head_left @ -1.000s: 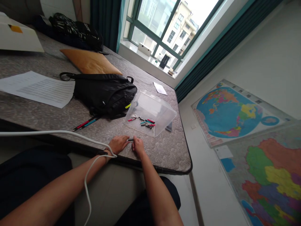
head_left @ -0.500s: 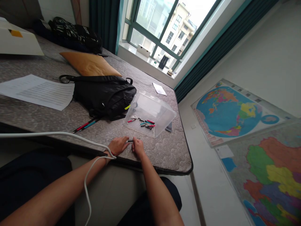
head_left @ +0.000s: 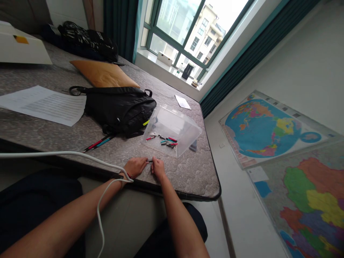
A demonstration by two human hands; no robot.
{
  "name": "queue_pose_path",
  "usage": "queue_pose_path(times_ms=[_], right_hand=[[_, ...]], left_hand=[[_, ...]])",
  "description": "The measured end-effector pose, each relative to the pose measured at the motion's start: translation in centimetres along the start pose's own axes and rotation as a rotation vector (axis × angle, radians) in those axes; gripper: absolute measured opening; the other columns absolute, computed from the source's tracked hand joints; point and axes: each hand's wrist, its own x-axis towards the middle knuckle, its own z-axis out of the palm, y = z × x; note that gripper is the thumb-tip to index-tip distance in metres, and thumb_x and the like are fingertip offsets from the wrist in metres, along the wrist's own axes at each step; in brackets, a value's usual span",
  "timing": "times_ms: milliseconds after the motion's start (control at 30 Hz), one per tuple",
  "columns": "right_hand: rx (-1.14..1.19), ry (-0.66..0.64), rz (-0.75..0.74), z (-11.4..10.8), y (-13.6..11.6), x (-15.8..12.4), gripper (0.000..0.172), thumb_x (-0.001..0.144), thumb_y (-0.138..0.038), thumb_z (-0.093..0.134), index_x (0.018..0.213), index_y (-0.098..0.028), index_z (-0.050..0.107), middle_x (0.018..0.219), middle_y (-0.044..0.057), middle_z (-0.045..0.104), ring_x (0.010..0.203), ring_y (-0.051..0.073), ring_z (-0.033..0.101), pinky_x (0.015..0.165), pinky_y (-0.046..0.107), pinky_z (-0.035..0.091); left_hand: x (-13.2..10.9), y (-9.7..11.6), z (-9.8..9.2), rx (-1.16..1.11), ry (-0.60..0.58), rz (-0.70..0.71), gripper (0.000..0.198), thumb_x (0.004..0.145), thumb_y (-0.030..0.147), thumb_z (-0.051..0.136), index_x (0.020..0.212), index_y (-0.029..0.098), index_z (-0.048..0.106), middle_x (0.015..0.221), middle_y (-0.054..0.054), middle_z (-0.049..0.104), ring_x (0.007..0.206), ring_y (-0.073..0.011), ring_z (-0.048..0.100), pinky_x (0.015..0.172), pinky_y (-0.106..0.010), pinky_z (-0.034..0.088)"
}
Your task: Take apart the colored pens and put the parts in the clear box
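Note:
Near the front edge of the mattress, my left hand [head_left: 135, 167] pinches one end of a small dark pen part [head_left: 149, 160]. My right hand [head_left: 158, 167] has its fingers closed on the other end, so the piece lies between both hands. Just beyond them a clear plastic bin [head_left: 185, 125] rests on the mattress. Several red, teal, black and silver pen pieces [head_left: 169, 141] lie in its near part. To the left, several long red, black and teal pens [head_left: 98, 143] lie beside the black backpack [head_left: 118, 109].
A white cable [head_left: 107, 163] crosses over my left wrist. On the mattress [head_left: 188, 179] are a printed sheet [head_left: 43, 105], a brown envelope [head_left: 104, 72], a white box [head_left: 24, 46], dark clothing [head_left: 86, 41] and a small white card [head_left: 182, 101]. Maps hang on the right wall.
The hands have drawn slightly closer together, and less of the dark pen part shows between them. The bin and the pieces in it have not moved.

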Motion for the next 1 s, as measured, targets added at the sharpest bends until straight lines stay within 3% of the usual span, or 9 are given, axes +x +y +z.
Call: queue_pose_path(times_ms=[133, 433, 633, 767, 900, 1000], right_hand=[[0.026, 0.001, -0.006, 0.0, -0.1, -0.1, 0.056, 0.090, -0.058, 0.040, 0.048, -0.022, 0.046, 0.036, -0.004, 0.041, 0.032, 0.010, 0.038, 0.039, 0.023, 0.030], [0.076, 0.043, -0.001, -0.1, -0.5, -0.2, 0.053, 0.090, -0.057, 0.040, 0.051, -0.022, 0.045, 0.038, -0.004, 0.042, 0.032, 0.009, 0.039, 0.038, 0.023, 0.030], [0.062, 0.038, -0.011, 0.3, -0.2, -0.4, 0.047, 0.084, -0.057, 0.052, 0.054, -0.021, 0.046, 0.040, -0.005, 0.044, 0.032, 0.008, 0.041, 0.037, 0.022, 0.029], [0.174, 0.060, 0.025, -0.3, -2.8, 0.6, 0.047, 0.080, -0.060, 0.058, 0.058, -0.022, 0.044, 0.041, -0.007, 0.042, 0.033, 0.008, 0.040, 0.035, 0.021, 0.027], [0.385, 0.189, -0.129, -1.7, -7.0, 2.6, 0.050, 0.081, -0.066, 0.054, 0.062, -0.023, 0.036, 0.046, -0.009, 0.037, 0.037, 0.007, 0.039, 0.037, 0.021, 0.028], [0.303, 0.187, -0.086, -2.0, -6.6, 2.7, 0.053, 0.081, -0.070, 0.051, 0.060, -0.024, 0.034, 0.043, -0.008, 0.035, 0.037, 0.009, 0.039, 0.038, 0.022, 0.027]], left_hand=[[-0.1, -0.2, 0.0, 0.008, -0.014, 0.043, 0.030, 0.099, 0.039, 0.037, 0.115, 0.024, 0.058, 0.093, -0.006, 0.070, 0.081, -0.0203, 0.066, 0.071, -0.030, 0.045], [0.1, 0.1, -0.3, 0.055, 0.044, 0.043, 0.034, 0.100, 0.034, 0.032, 0.095, 0.021, 0.064, 0.088, -0.008, 0.067, 0.088, -0.0220, 0.061, 0.079, -0.034, 0.044], [0.1, 0.0, -0.3, 0.048, 0.035, 0.013, 0.036, 0.101, 0.034, 0.030, 0.093, 0.020, 0.062, 0.088, -0.007, 0.067, 0.085, -0.0205, 0.061, 0.079, -0.033, 0.044], [0.1, 0.2, -0.5, 0.052, 0.024, -0.030, 0.036, 0.101, 0.034, 0.029, 0.093, 0.020, 0.062, 0.088, -0.007, 0.067, 0.086, -0.0199, 0.061, 0.079, -0.032, 0.044], [0.2, 0.3, -0.6, 0.046, 0.016, -0.046, 0.037, 0.101, 0.036, 0.029, 0.094, 0.020, 0.061, 0.088, -0.008, 0.066, 0.086, -0.0210, 0.061, 0.078, -0.033, 0.045], [0.2, 0.3, -0.7, 0.029, 0.013, -0.059, 0.037, 0.101, 0.037, 0.029, 0.094, 0.020, 0.061, 0.089, -0.009, 0.066, 0.085, -0.0216, 0.061, 0.077, -0.033, 0.044]])
